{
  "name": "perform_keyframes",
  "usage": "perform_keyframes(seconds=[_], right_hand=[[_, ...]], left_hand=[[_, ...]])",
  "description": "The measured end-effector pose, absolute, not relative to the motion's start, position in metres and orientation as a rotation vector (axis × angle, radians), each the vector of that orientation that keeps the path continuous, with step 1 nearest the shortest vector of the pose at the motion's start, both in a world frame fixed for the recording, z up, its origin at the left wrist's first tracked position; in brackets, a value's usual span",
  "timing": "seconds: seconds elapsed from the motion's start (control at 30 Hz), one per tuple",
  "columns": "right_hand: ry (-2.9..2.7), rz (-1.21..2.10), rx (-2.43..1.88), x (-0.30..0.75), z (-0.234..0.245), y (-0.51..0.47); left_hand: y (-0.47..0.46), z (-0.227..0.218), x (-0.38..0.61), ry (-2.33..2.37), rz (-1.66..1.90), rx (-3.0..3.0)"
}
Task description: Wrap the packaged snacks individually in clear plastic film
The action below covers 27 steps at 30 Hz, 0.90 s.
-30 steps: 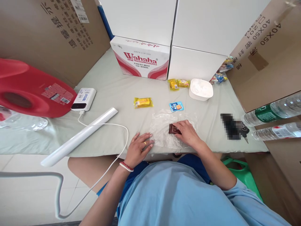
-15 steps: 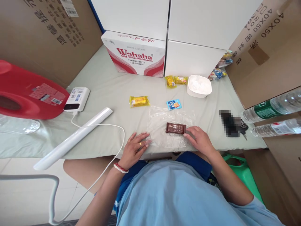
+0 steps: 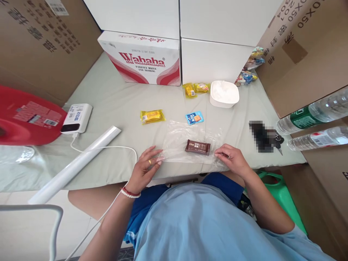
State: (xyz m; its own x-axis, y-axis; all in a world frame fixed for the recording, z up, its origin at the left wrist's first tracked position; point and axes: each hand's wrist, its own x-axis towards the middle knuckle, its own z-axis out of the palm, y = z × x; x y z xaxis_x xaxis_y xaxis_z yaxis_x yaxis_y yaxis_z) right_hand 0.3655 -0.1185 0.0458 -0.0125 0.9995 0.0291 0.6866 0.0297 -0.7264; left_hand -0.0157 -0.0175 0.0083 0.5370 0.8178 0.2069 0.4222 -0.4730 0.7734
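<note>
A clear plastic bag [image 3: 174,141] lies flattened on the cloth in front of me. A brown wrapped snack bar [image 3: 198,147] rests over its middle; whether it is inside or on top I cannot tell. My left hand [image 3: 146,167] lies at the bag's left edge, fingers stretched out and fingertips touching the film. At the right edge my right hand [image 3: 233,158] pinches the film between thumb and fingers, just right of the bar. Beyond the bag are a blue snack packet [image 3: 194,117] and a yellow snack packet [image 3: 152,116].
Two yellow packets [image 3: 195,89] sit beside a white tub [image 3: 224,95] at the back. A Wahaha carton [image 3: 144,59] stands behind. Leftward are a white tube [image 3: 76,165], a cabled white device [image 3: 77,117] and a red jug [image 3: 32,116]. Plastic bottles [image 3: 318,139] lie right.
My right hand has gone from the bar's right end to the bag's right edge, its fingers now pinched together. The bar has turned slightly. The whole view has shifted a little.
</note>
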Motion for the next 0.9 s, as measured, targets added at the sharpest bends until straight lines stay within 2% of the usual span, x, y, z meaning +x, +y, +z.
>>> perform_keyframes(seconds=[0.17, 0.43, 0.6, 0.73, 0.8, 0.9], right_hand=[[-1.633, 0.650, -1.756, 0.382, 0.057, -0.084], [-1.634, 0.612, -2.035, 0.403, 0.031, -0.049], [-1.830, 0.296, -2.233, 0.408, 0.040, -0.038], [-1.966, 0.322, -2.110, 0.399, 0.047, -0.013], [-2.064, 0.384, -2.099, 0.388, 0.044, 0.002], [-2.132, 0.501, -2.140, 0.373, 0.036, 0.023]], left_hand=[[0.024, 0.009, 0.014, 1.102, 0.838, 2.077], [0.097, -0.013, 0.073, 1.392, 0.764, 2.050], [0.091, 0.001, 0.076, 1.692, 1.054, 2.014], [0.057, 0.027, 0.082, 1.752, 1.260, 2.096], [0.037, 0.034, 0.096, 1.583, 1.125, 2.253], [0.014, 0.031, 0.126, 1.149, 0.715, 2.493]])
